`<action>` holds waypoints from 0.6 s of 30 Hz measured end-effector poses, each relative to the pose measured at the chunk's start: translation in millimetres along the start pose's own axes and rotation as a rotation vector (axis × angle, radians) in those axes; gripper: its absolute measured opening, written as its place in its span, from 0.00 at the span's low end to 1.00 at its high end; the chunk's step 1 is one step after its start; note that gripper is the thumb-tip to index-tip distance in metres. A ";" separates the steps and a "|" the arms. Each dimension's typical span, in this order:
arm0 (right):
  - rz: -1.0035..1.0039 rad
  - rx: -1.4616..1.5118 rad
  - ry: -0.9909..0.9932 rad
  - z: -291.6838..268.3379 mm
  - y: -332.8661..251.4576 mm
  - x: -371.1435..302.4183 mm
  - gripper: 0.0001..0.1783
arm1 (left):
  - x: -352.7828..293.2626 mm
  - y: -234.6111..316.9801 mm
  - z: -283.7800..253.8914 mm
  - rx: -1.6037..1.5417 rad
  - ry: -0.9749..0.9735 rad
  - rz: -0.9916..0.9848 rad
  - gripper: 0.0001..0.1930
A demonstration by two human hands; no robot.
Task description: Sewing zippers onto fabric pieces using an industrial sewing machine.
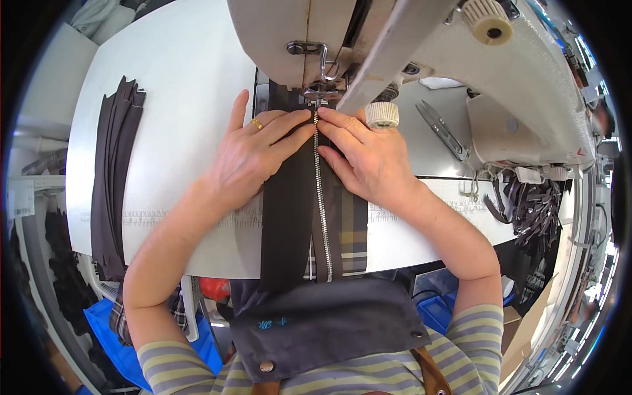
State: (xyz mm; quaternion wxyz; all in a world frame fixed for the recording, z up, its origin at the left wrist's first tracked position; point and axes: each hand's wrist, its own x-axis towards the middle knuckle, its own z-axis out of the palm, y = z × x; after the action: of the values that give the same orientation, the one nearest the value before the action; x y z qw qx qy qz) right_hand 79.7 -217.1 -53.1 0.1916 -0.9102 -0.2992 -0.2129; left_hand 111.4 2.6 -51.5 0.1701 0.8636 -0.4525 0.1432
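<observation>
A dark brown fabric strip with a silver zipper down its middle lies on the white sewing table and runs under the presser foot of a cream sewing machine. Plaid cloth shows beside the zipper on the right. My left hand, with a gold ring, presses flat on the fabric left of the zipper. My right hand presses on the fabric right of it, fingertips close to the presser foot. Fingers of both hands nearly meet at the zipper.
A stack of dark fabric strips lies at the table's left side. Thread snips rest on the machine bed at the right. A bundle of dark zippers hangs at the right edge. Blue bins stand below the table.
</observation>
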 end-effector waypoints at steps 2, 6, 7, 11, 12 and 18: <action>-0.003 0.001 0.003 0.6 0.3 0.4 0.16 | -2.9 -0.2 0.0 0.008 0.005 -0.006 0.20; 0.006 -0.001 -0.003 0.0 -0.6 1.1 0.16 | -3.8 0.2 0.3 -0.003 0.023 -0.027 0.20; 0.010 -0.003 -0.005 -0.5 -0.9 1.4 0.16 | -3.6 0.2 0.1 -0.002 0.024 -0.027 0.20; 0.019 0.001 -0.008 -1.2 -1.1 1.1 0.17 | -2.8 0.0 0.5 -0.008 0.014 -0.027 0.19; 0.019 0.007 -0.005 1.1 -0.1 -0.5 0.18 | -2.4 -0.1 0.7 -0.014 0.012 -0.025 0.19; 0.012 0.011 -0.020 -2.5 -0.9 2.0 0.18 | -2.8 -0.9 -1.6 -0.055 -0.003 -0.043 0.21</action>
State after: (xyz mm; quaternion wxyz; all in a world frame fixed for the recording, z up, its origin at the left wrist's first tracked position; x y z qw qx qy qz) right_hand 80.0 -216.6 -49.8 0.1946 -0.9130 -0.2969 -0.2009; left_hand 110.5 5.8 -51.4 0.1962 0.8684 -0.4377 0.1258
